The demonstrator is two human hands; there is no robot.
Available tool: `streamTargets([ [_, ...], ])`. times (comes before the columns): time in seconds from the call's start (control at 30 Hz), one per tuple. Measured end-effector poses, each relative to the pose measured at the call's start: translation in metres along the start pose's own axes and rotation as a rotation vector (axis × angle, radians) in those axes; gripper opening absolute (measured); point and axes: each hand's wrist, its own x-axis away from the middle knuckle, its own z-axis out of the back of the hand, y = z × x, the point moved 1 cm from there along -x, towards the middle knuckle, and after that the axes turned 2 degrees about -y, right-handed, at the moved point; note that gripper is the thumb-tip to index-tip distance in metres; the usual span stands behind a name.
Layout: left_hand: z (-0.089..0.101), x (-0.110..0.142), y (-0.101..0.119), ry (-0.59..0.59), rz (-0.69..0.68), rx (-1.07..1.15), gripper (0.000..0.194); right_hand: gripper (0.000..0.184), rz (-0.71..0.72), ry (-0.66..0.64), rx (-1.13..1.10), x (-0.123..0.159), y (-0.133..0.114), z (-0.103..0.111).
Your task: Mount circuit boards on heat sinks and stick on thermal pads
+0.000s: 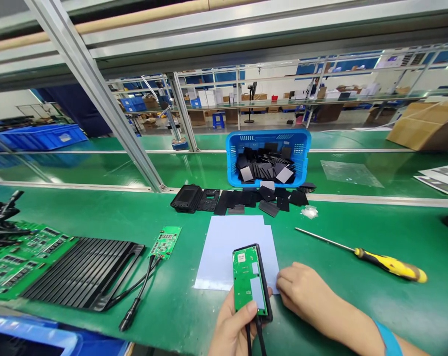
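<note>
My left hand (233,321) grips a black plastic housing (267,291) with a green circuit board (244,279) lying in it, the thumb pressed on the board's lower end. Two pale pads, one small and one longer (257,292), sit on the board, and two black cables (261,336) hang from its bottom. On the bench's right side, my right hand (301,291) rests with curled fingers at the lower right edge of the pale bluish-white sheets (224,252). Its fingertips are hidden, so whatever they pinch does not show.
A blue basket (230,158) of dark plates stands behind, with loose black pieces (242,199) before it. A yellow-black screwdriver (390,264) lies at right. To the left are a cabled circuit board (166,242), a ribbed black panel (83,272) and stacked boards (12,272). A metal post (98,94) slants upward.
</note>
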Motion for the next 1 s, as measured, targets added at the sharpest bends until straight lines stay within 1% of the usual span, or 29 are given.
streamTargets([
  [0.07, 0.001, -0.001, 0.000, 0.014, 0.003, -0.031, 0.040, 0.016, -0.096, -0.095, -0.206, 0.000, 0.010, 0.005],
  [0.13, 0.002, -0.001, 0.000, 0.017, -0.001, -0.055, 0.042, 0.007, -0.149, -0.137, -0.317, 0.001, 0.014, 0.008],
  [0.23, 0.000, -0.002, 0.000, 0.015, -0.013, -0.070, 0.043, 0.006, -0.145, -0.108, -0.248, 0.004, 0.010, 0.006],
  [0.3, -0.001, -0.002, 0.000, 0.017, -0.022, -0.073, 0.043, 0.012, -0.105, -0.080, -0.181, 0.006, 0.005, 0.002],
  [0.4, -0.002, -0.002, -0.001, 0.029, -0.031, -0.081, 0.044, 0.020, -0.068, -0.039, -0.175, 0.005, 0.004, -0.003],
  [0.43, -0.001, -0.002, -0.002, 0.036, -0.039, -0.088, 0.045, 0.020, -0.085, -0.027, -0.202, 0.005, 0.005, -0.003],
  [0.5, -0.001, -0.002, -0.006, 0.050, -0.064, -0.119, 0.048, 0.018, -0.177, -0.014, -0.324, 0.002, 0.010, -0.004],
  [0.6, 0.002, -0.003, -0.015, 0.053, -0.178, -0.205, 0.056, 0.016, -0.354, -0.004, -0.581, -0.002, 0.018, -0.003],
  [0.67, 0.003, -0.003, -0.021, 0.063, -0.299, -0.275, 0.059, 0.016, -0.419, 0.007, -0.740, -0.002, 0.023, -0.001],
  [0.73, 0.004, -0.003, -0.026, 0.099, -0.396, -0.343, 0.064, 0.019, -0.453, 0.042, -0.828, -0.001, 0.027, 0.004],
  [0.8, 0.003, -0.002, -0.029, 0.123, -0.435, -0.408, 0.068, 0.024, -0.438, 0.127, -0.817, 0.001, 0.029, 0.013],
  [0.87, 0.002, -0.001, -0.031, 0.112, -0.450, -0.465, 0.070, 0.026, -0.362, 0.207, -0.747, 0.003, 0.027, 0.026],
  [0.93, 0.000, -0.001, -0.034, 0.089, -0.462, -0.504, 0.067, 0.024, -0.254, 0.218, -0.672, 0.005, 0.022, 0.037],
  [1.0, -0.001, -0.002, -0.037, 0.067, -0.472, -0.526, 0.063, 0.021, -0.173, 0.194, -0.576, 0.006, 0.014, 0.043],
])
